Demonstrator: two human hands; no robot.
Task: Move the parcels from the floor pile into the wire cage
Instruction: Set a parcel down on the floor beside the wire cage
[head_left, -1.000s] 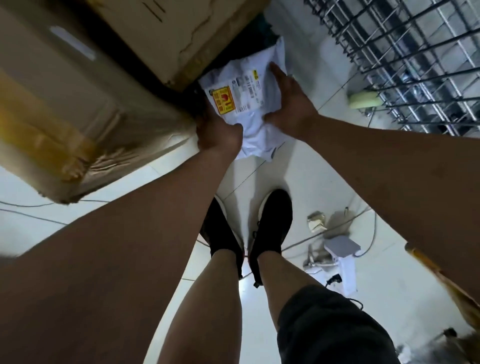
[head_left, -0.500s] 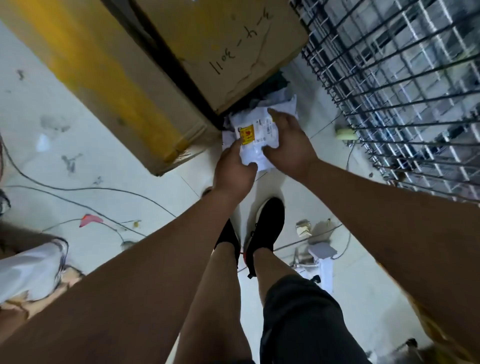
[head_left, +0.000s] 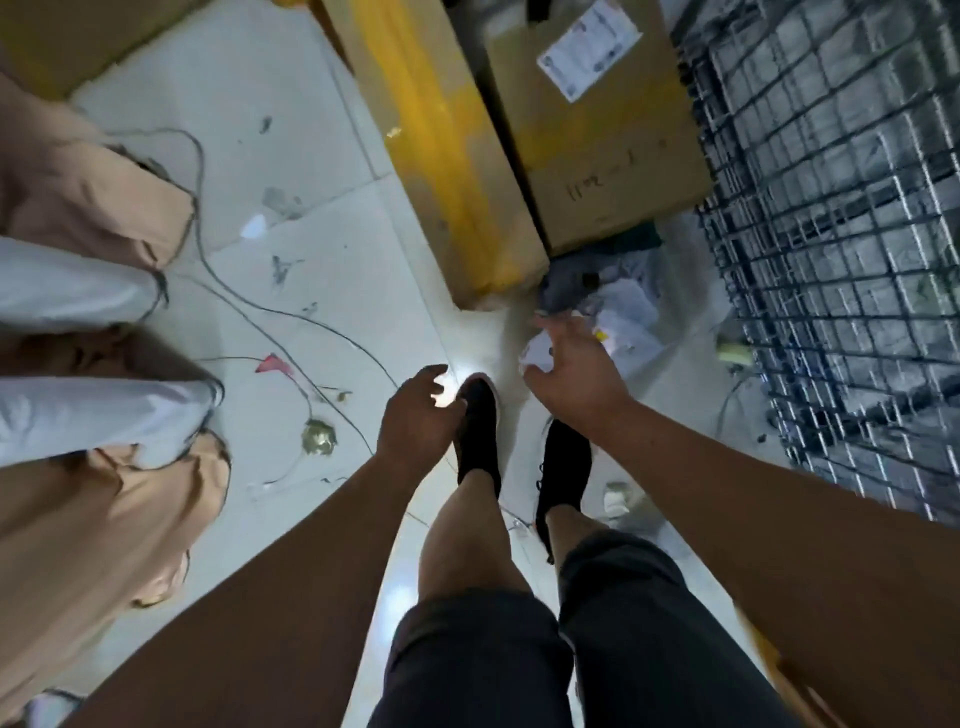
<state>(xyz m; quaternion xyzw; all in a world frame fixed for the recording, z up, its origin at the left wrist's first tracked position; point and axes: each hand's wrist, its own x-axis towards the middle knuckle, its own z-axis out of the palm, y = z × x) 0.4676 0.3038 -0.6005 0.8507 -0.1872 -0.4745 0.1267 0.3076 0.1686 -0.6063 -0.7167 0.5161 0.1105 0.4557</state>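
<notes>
Released: hands off white parcel (head_left: 628, 312); left hand (head_left: 418, 418), right hand (head_left: 571, 376) apart, empty. Tile floor (head_left: 322, 156) w/ cables (head_left: 270, 310).

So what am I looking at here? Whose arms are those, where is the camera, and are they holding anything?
There is no machine here, just a person. The camera sits on their head and looks down, so you see their own arms, legs and black shoes. The left hand and the right hand are both open and hold nothing. The right hand is at the near edge of a pile of soft white parcels lying on the tiled floor. Next to the pile stand big cardboard boxes. On the right is the wire cage, where the parcels should go. Tan and white bags lie at the left.
</notes>
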